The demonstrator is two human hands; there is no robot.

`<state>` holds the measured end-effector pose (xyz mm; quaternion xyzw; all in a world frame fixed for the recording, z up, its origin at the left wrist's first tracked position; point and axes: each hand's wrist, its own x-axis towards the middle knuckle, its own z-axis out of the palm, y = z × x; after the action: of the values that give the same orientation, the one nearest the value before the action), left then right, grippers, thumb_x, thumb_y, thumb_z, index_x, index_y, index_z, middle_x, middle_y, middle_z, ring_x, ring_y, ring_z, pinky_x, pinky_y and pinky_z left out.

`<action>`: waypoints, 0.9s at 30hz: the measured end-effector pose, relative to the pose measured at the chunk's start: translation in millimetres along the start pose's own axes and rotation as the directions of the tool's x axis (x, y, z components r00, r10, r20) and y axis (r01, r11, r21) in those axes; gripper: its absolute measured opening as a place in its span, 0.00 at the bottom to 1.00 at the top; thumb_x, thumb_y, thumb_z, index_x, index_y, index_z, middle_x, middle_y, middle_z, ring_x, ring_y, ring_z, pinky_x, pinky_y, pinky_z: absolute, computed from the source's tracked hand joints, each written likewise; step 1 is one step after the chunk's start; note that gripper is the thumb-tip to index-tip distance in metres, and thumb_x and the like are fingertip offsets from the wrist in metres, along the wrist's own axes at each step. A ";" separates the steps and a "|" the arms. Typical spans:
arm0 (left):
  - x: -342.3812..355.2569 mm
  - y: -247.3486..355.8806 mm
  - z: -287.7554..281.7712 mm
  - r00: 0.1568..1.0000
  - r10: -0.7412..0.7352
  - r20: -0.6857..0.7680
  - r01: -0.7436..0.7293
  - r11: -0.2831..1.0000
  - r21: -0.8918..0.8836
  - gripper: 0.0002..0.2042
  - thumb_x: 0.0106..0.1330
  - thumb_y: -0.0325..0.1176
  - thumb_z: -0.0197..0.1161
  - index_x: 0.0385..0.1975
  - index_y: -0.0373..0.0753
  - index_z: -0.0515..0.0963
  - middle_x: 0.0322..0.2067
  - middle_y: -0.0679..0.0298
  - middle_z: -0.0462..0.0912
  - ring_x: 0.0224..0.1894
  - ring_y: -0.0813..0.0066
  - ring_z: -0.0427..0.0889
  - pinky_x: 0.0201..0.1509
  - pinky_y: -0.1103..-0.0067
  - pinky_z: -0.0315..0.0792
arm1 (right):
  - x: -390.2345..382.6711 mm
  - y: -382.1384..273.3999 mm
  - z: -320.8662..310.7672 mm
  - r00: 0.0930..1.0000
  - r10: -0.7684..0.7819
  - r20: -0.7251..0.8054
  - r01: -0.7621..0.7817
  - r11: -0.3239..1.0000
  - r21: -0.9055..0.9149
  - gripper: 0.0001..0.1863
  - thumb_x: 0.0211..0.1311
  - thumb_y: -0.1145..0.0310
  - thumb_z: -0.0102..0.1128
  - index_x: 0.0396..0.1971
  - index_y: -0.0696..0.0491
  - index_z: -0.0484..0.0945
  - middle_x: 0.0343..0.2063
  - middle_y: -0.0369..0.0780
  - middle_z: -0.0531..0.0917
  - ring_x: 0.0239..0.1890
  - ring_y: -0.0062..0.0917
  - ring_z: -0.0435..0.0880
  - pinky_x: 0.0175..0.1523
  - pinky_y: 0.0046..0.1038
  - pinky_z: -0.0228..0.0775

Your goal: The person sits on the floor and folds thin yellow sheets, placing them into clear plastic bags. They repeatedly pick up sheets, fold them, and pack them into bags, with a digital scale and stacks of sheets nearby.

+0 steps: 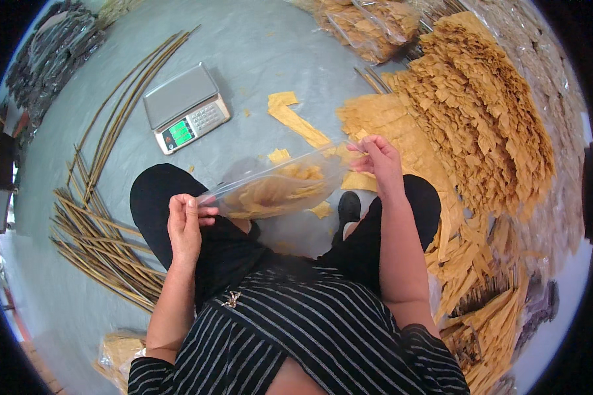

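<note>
Between my knees, a clear zip bag (pixel 277 187) is stretched out, with crinkled yellow-brown sheets showing inside it. My left hand (pixel 187 224) pinches the bag's left top corner between thumb and fingers. At the opposite corner, my right hand (pixel 379 161) grips the bag's edge, a little higher and farther out. The zip strip runs taut and slanting between both hands. Just beyond the bag, a folded yellow strip (pixel 296 122) lies on the grey floor.
A digital scale (pixel 188 108) with a lit green display sits ahead to the left. Thin brown sticks (pixel 105 243) lie in a heap at left. Stacked yellow sheets (pixel 474 112) rise at right, with loose strips (pixel 468 263) below. A filled plastic bag (pixel 369 29) lies at the far right.
</note>
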<state>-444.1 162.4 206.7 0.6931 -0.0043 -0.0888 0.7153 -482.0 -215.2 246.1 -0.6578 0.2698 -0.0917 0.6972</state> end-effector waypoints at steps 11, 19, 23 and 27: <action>3.7 -8.9 -3.4 0.999 -0.023 -0.038 0.021 0.998 -0.061 0.07 0.72 0.36 0.46 0.40 0.40 0.64 0.39 0.56 0.79 0.37 0.74 0.81 0.42 0.81 0.75 | 3.7 43.7 8.7 0.986 0.111 0.124 -0.116 0.993 0.035 0.10 0.62 0.68 0.54 0.41 0.56 0.76 0.37 0.38 0.81 0.29 0.22 0.80 0.36 0.22 0.73; 19.1 -7.1 3.0 0.998 0.016 0.052 -0.031 0.958 0.284 0.08 0.66 0.29 0.57 0.42 0.34 0.74 0.36 0.63 0.80 0.37 0.77 0.80 0.41 0.85 0.73 | -9.1 27.8 12.6 0.999 -0.031 -0.016 0.033 0.991 0.132 0.09 0.63 0.65 0.56 0.33 0.56 0.75 0.33 0.38 0.82 0.20 0.20 0.79 0.27 0.19 0.71; 45.5 11.6 4.5 0.992 -0.080 0.095 0.062 0.982 0.177 0.06 0.64 0.30 0.59 0.36 0.34 0.77 0.27 0.67 0.80 0.24 0.84 0.73 0.27 0.87 0.68 | -4.8 35.9 2.1 0.989 -0.006 -0.147 0.035 0.980 0.194 0.08 0.63 0.66 0.57 0.29 0.54 0.74 0.26 0.37 0.80 0.19 0.18 0.77 0.25 0.17 0.68; 44.6 46.2 -0.4 0.992 -0.081 0.093 0.077 0.996 0.049 0.08 0.62 0.34 0.63 0.34 0.37 0.78 0.25 0.69 0.79 0.21 0.87 0.70 0.23 0.88 0.65 | -1.2 27.7 -13.1 0.986 -0.145 -0.082 0.164 0.932 0.323 0.07 0.60 0.66 0.61 0.28 0.52 0.75 0.18 0.33 0.77 0.16 0.15 0.73 0.22 0.16 0.63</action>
<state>-394.5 157.9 247.3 0.7037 -0.0126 -0.1496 0.6945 -495.8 -222.7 219.7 -0.5485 0.2180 -0.2087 0.7798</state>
